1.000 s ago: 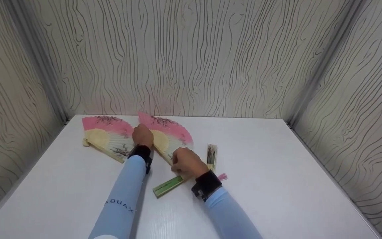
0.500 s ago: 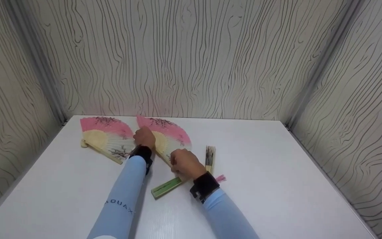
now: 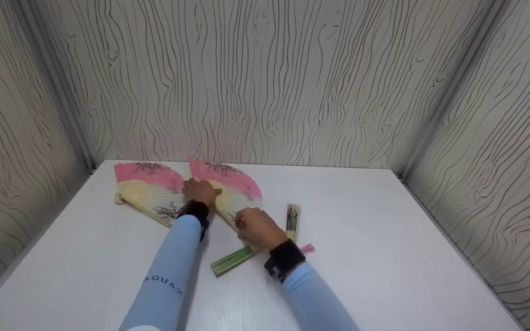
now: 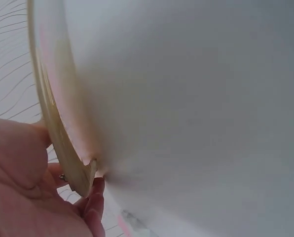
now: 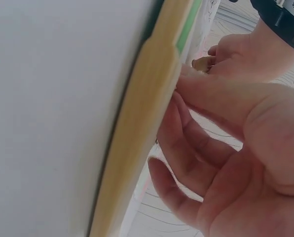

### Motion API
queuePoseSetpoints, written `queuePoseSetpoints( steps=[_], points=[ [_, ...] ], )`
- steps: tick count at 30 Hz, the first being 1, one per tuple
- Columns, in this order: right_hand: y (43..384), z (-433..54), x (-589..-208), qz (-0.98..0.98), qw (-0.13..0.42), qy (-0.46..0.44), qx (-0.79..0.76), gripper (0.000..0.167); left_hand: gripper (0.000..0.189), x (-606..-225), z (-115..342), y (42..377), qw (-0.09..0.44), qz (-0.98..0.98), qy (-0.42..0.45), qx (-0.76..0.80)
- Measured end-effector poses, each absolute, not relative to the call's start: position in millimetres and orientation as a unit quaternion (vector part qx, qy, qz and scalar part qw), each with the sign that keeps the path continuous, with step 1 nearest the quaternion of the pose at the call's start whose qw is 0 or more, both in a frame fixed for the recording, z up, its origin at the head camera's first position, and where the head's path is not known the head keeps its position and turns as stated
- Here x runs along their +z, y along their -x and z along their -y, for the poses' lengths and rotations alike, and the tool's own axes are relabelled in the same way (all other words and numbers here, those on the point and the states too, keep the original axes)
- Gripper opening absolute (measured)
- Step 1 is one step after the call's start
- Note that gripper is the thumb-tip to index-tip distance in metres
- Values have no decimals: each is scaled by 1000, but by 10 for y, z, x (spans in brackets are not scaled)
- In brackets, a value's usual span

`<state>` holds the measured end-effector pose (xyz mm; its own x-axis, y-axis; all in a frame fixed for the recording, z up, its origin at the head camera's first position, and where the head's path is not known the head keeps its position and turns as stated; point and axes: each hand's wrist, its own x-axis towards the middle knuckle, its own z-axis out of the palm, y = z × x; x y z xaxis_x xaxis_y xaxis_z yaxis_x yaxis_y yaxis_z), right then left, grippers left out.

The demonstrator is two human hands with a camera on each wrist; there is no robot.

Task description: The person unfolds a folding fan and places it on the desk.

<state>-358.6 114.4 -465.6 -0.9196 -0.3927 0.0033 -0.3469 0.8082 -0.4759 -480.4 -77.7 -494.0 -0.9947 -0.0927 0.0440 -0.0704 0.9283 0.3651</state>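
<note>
A half-spread pink and white folding fan (image 3: 235, 177) with dark branches lies at the back of the table. My left hand (image 3: 199, 191) holds it at its pale wooden pivot end, thumb over the ribs; in the left wrist view the fingers curl round the wooden sticks (image 4: 63, 138). My right hand (image 3: 259, 226) pinches near the free end of the same fan's lower guard stick, the contact partly hidden. Under the right hand lies a closed green fan (image 3: 232, 260), whose wooden guard fills the foreground of the right wrist view (image 5: 137, 118).
Another pink fan (image 3: 147, 174) lies spread to the left, close to the left hand. Right of the right hand are a closed fan (image 3: 293, 216) with dark markings and a pink tassel (image 3: 308, 248). Patterned walls (image 3: 246, 92) border the white table (image 3: 366, 257).
My left hand has shifted slightly at the pivot end, and its thumb now extends right over the fan's ribs. The right hand stays nearly in place. The other fans have not moved.
</note>
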Motion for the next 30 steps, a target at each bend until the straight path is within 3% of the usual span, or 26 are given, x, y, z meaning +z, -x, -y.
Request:
queuePoseSetpoints(
  steps=[9,21,30],
  points=[
    [3512,-1132,-4618,-953,52,191,-231,9,62,-4940,780,4780,36,982,-63,-173],
    [3474,-1119,-4590,-954,81,173,-230,11,62,-4923,770,4717,21,983,-59,-175],
    [3433,-1038,-4521,-945,118,180,-248,16,80,-5000,794,4754,9,986,-46,-162]
  ],
)
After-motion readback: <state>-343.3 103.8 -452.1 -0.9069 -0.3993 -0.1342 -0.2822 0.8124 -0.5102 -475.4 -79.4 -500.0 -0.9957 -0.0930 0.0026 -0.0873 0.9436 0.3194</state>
